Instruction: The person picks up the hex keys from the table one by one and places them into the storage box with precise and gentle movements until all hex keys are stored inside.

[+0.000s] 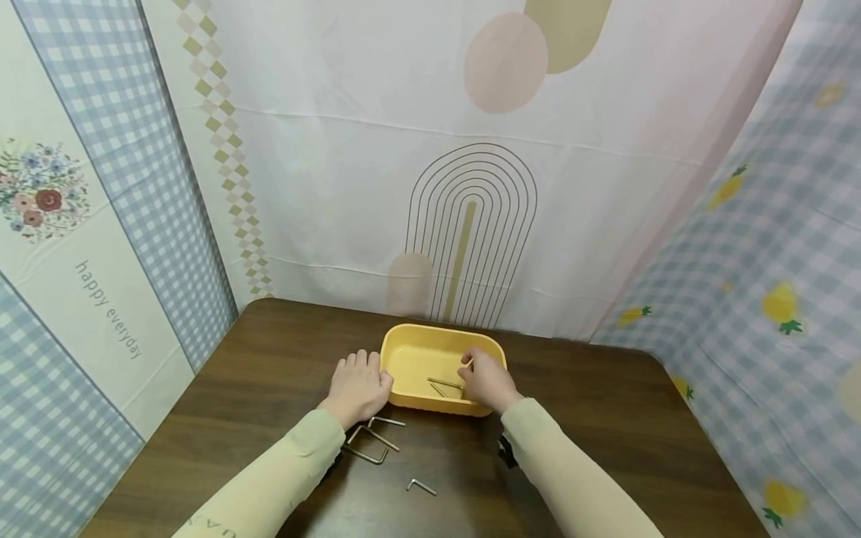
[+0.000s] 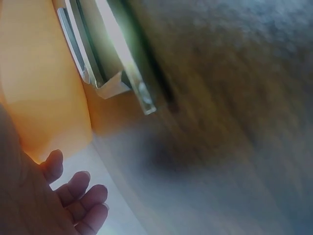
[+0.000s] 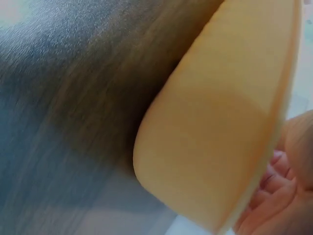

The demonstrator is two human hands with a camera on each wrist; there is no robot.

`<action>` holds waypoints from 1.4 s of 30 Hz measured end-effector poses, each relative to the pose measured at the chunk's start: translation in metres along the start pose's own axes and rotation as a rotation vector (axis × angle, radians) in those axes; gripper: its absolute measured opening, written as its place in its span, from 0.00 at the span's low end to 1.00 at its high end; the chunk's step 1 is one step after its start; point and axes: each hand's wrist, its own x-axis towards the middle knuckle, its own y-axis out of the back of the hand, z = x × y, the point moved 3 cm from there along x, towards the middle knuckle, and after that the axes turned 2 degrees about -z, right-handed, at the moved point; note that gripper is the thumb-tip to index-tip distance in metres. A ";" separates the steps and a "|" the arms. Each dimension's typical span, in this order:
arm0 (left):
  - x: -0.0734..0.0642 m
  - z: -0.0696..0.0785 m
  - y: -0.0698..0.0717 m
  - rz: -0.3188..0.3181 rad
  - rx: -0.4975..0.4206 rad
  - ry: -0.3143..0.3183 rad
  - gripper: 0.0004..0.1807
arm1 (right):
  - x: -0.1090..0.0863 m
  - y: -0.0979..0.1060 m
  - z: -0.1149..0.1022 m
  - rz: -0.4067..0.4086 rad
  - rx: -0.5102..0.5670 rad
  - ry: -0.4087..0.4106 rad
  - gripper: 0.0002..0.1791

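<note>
A yellow rectangular box (image 1: 424,346) sits on the table, with brass-coloured hex keys (image 1: 445,384) lying in its right half. My right hand (image 1: 491,382) reaches over the near right rim into the box, fingers curled; whether it pinches anything is hidden. In the right wrist view the box wall (image 3: 205,127) covers part of that hand (image 3: 274,196). Beside the box's left end is my left hand (image 1: 359,386), its fingers loosely bent in the left wrist view and its thumb side by the box edge. Several L-shaped hex keys (image 1: 368,456) lie near the left wrist.
A small silver hex key (image 1: 422,487) lies alone nearer the front of the brown wooden table (image 1: 296,351). Patterned cloth hangs behind (image 1: 336,209) and on both sides of the table. A dark wrist strap part (image 1: 507,451) shows under the right sleeve.
</note>
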 end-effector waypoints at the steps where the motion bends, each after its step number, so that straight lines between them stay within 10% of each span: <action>1: 0.000 0.000 0.000 -0.003 -0.002 0.000 0.12 | -0.002 0.001 0.000 0.005 0.035 0.024 0.12; 13: -0.001 -0.001 0.003 -0.017 0.001 0.001 0.13 | -0.049 0.013 -0.009 0.074 0.250 0.338 0.16; 42: 0.000 0.000 0.003 0.004 -0.001 -0.019 0.13 | -0.108 -0.065 -0.014 -0.283 0.085 0.470 0.17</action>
